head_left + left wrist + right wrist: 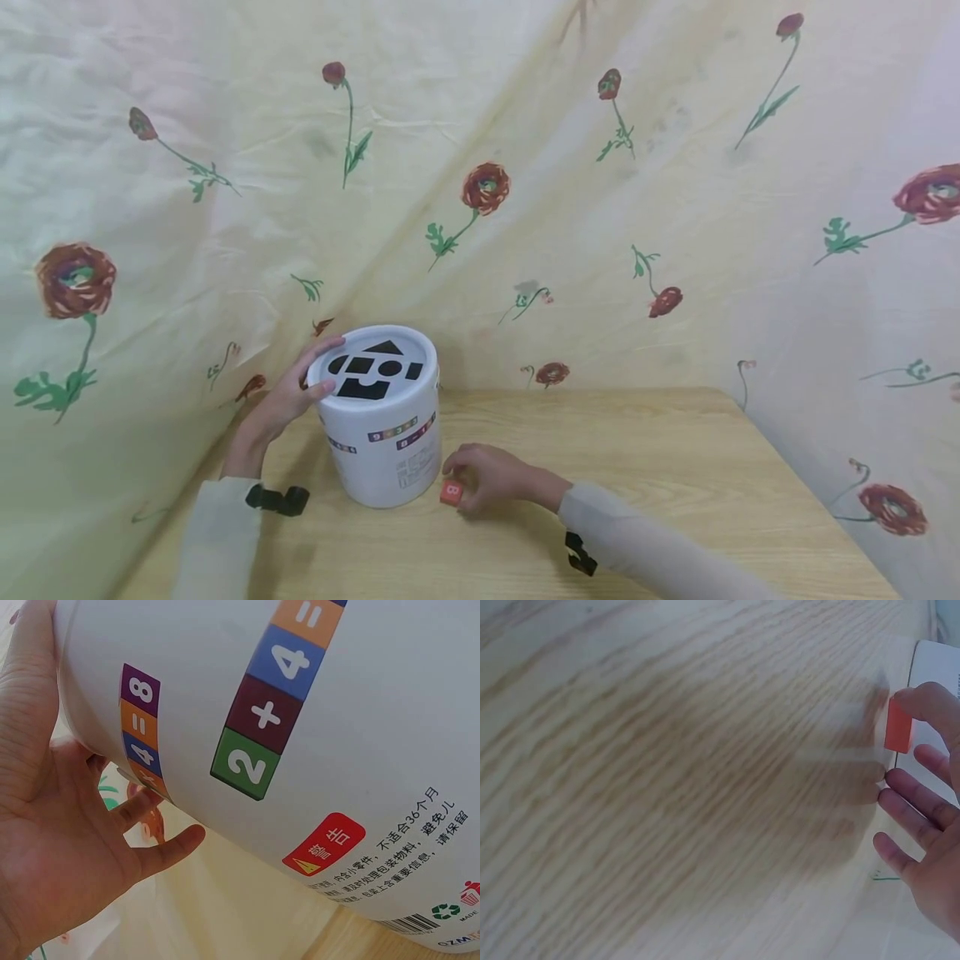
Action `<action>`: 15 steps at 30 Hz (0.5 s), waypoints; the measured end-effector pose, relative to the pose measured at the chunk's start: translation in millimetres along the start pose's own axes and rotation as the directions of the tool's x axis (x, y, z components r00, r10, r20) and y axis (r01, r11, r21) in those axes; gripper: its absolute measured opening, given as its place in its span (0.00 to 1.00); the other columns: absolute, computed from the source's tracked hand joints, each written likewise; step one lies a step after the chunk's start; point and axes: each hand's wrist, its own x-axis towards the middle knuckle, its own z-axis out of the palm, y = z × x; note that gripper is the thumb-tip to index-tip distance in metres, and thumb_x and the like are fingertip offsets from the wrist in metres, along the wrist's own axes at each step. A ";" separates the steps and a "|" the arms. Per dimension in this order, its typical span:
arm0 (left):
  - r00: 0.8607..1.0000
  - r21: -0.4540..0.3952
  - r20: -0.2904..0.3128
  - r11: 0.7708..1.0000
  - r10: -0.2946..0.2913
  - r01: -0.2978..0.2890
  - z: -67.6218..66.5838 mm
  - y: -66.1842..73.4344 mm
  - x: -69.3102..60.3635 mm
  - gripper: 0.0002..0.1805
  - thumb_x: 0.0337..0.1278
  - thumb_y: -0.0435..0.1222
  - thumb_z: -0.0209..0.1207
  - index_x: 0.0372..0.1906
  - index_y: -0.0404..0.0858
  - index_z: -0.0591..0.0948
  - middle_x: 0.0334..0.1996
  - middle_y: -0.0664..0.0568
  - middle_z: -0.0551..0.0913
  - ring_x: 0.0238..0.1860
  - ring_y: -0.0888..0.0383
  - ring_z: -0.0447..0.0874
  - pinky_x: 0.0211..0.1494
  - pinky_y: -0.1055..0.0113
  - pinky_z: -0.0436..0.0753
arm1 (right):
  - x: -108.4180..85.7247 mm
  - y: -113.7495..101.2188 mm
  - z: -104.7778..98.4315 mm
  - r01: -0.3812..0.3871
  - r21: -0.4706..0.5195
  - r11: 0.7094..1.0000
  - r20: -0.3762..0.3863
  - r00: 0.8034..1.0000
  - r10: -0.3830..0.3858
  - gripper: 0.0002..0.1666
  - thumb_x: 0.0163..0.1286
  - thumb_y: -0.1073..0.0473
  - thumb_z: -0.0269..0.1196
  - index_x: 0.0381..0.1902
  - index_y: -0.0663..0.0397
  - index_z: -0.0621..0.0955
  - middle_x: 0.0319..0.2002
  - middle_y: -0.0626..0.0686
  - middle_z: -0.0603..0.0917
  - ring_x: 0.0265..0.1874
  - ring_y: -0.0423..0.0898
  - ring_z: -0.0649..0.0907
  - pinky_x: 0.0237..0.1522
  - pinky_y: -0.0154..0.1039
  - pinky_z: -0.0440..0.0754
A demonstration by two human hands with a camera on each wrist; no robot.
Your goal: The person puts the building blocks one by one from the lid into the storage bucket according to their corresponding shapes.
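Note:
A white bucket (382, 454) printed with coloured number tiles stands upright, its lid (405, 337) cut with black shaped holes. My left hand (288, 396) holds the lid's left edge, thumb over the top and a finger along the rim. In the left wrist view, some fingers of the left hand (75, 847) stick out beside the bucket wall (187, 645). Low at the bucket's right side, my right hand (491, 479) pinches a small red block (451, 492) with a white character on it. The right wrist view shows the red block (898, 726) under the thumb, other fingers spread.
Both hands work over a light wooden table (600, 433). Behind and beside it hangs a pale cloth (420, 100) printed with red flowers, close to the bucket's back. Black straps (277, 498) sit on both forearms.

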 end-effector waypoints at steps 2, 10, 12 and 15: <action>1.000 0.005 0.002 1.000 0.006 -0.006 -1.1 0.1 2.3 0.38 0.70 0.35 0.56 0.81 0.44 0.56 0.81 0.39 0.49 0.74 0.32 0.56 0.72 0.30 0.62 | 1.4 0.4 -0.6 -0.003 -0.006 1.000 0.003 1.000 0.003 0.30 0.52 0.57 0.78 0.54 0.52 0.84 0.46 0.44 0.85 0.44 0.34 0.80 0.52 0.30 0.79; 1.000 0.002 0.001 1.000 0.007 -0.007 -1.3 2.4 5.4 0.38 0.69 0.36 0.57 0.80 0.45 0.57 0.81 0.41 0.49 0.74 0.33 0.56 0.71 0.30 0.63 | 4.0 1.9 -1.2 0.009 -0.071 0.997 -0.006 1.000 -0.010 0.25 0.51 0.56 0.77 0.50 0.46 0.86 0.43 0.39 0.84 0.40 0.32 0.78 0.47 0.28 0.78; 1.000 0.003 0.001 1.000 0.002 -0.002 -0.8 2.6 3.5 0.38 0.69 0.36 0.57 0.80 0.45 0.57 0.81 0.40 0.49 0.74 0.32 0.55 0.71 0.29 0.62 | 4.2 2.2 0.5 0.010 -0.080 0.997 -0.005 1.000 -0.011 0.24 0.51 0.56 0.77 0.49 0.44 0.86 0.42 0.38 0.83 0.39 0.32 0.78 0.46 0.28 0.77; 1.000 0.002 0.002 1.000 0.001 -0.001 -0.5 0.6 1.0 0.38 0.69 0.35 0.57 0.80 0.44 0.57 0.81 0.40 0.49 0.75 0.30 0.54 0.71 0.28 0.62 | 4.1 1.1 3.2 0.019 -0.103 0.995 -0.005 1.000 -0.020 0.24 0.50 0.55 0.77 0.48 0.43 0.86 0.41 0.38 0.83 0.38 0.32 0.78 0.45 0.27 0.77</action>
